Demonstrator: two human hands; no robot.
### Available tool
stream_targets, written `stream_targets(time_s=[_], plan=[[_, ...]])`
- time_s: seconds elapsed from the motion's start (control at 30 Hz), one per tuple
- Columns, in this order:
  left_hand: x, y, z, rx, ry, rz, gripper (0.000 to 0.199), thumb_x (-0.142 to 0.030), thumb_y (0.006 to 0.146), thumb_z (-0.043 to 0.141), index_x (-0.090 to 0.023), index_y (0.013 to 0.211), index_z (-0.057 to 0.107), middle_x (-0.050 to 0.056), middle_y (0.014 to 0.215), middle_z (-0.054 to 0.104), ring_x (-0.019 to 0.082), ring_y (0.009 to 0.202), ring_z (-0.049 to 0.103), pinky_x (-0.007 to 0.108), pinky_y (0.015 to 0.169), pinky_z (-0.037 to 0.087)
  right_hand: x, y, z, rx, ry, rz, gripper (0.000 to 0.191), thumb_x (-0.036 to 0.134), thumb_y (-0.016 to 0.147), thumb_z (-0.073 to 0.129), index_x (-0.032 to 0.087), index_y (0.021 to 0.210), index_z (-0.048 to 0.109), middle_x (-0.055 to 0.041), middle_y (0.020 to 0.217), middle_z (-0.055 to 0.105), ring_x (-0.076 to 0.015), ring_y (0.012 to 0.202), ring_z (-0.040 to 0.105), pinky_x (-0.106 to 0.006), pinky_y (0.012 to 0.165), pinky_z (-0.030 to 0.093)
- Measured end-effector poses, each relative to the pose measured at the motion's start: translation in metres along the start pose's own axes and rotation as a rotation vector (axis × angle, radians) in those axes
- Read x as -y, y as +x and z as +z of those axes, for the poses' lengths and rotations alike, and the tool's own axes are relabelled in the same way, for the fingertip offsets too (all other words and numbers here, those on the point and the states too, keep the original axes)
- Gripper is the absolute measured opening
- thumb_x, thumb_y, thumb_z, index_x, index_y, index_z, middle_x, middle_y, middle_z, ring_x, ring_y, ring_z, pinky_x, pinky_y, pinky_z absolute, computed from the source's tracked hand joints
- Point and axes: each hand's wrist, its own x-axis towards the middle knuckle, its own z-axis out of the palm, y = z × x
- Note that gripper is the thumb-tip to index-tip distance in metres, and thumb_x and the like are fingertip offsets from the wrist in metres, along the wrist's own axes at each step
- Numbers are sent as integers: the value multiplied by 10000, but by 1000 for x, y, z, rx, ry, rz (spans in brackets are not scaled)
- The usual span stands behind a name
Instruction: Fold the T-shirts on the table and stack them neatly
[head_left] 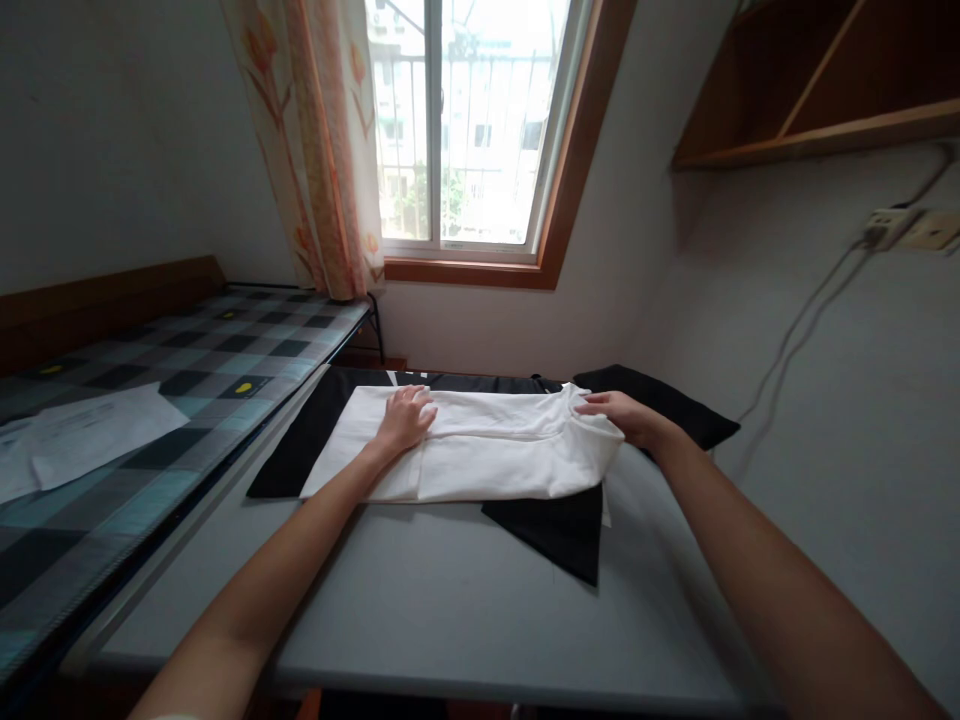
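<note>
A white T-shirt (487, 465), folded into a long strip, lies across a black T-shirt (289, 460) spread on the grey table. Its neckline end is on the right, where the cloth bulges up a little. My left hand (405, 418) rests palm down on the left part of the white T-shirt, its fingers slightly curved and apart. At the collar, my right hand (628, 416) has its thumb and fingers closed on the white cloth; some fingertips are hidden there. Two black sleeves stick out, one towards me and one at the back right.
To the left of the table (450, 610) stands a bed with a checked mattress (262, 345) and white papers (105, 435) on it. A curtain (322, 150) hangs by the window. On the right wall are a wooden shelf (810, 135) and a socket (892, 228) with a hanging cable.
</note>
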Motion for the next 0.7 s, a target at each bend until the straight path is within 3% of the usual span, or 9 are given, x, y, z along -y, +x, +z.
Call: stream_targets(time_s=[0.07,0.17,0.23,0.27,0.3,0.4,0.47,0.6,0.7], plan=[[-17,2,-4,75,-299,-65,472,-499,944,400,-181,1183,653,137,1284,604,297,1220,531,458,1053,397,19,3,33,3,124,-99,198,209,679,775,119,834,693,-74,743,701,-153,622,642,-234,550,520],[-44,2,-9,419,-904,-216,719,-676,925,245,-189,1422,424,152,1157,661,278,983,669,425,839,538,37,6,94,180,174,-202,323,251,726,768,133,1014,683,-42,744,696,-131,600,632,-234,554,532],[-56,-1,-11,579,-1196,-264,832,-760,875,236,-206,1493,291,168,1227,631,294,1009,668,417,809,551,42,11,126,368,85,-218,384,295,784,729,143,1130,660,-60,795,712,-158,665,666,-274,600,561],[-59,-3,-11,601,-1264,-279,869,-777,851,304,-209,1507,257,180,1302,587,305,1081,642,410,841,542,42,16,136,378,19,-254,355,290,816,696,141,1136,662,-73,828,718,-167,703,677,-286,626,566],[-61,-5,-11,589,-1274,-302,916,-770,820,417,-212,1520,223,190,1389,519,318,1171,592,402,890,523,43,22,143,326,-59,-306,308,267,845,658,133,1121,672,-88,867,722,-174,745,683,-294,660,568],[-58,-11,-8,494,-1109,-376,1237,-590,630,795,-254,1555,44,189,1578,237,354,1379,372,408,1031,424,40,48,142,-39,-350,-472,238,157,884,553,115,1066,700,-120,990,720,-185,873,678,-309,811,538],[-55,-12,-4,448,-1019,-353,1433,-457,515,900,-259,1550,-71,198,1599,154,365,1413,303,435,1087,357,36,66,136,-189,-560,-522,281,133,894,516,130,1111,694,-123,1105,702,-201,995,651,-328,930,483],[-51,-11,1,408,-977,-202,1507,-352,452,927,-230,1547,-101,207,1573,227,350,1415,299,451,1154,248,22,92,138,-206,-897,-470,374,261,959,448,212,1297,599,-103,1361,569,-265,1224,516,-406,1021,397],[-50,-10,0,437,-897,-127,1443,-318,452,920,-239,1560,-1,191,1572,241,358,1415,292,460,1156,249,12,101,149,-205,-993,-395,375,344,968,427,225,1274,606,-124,1366,542,-323,1244,470,-483,1008,371]])
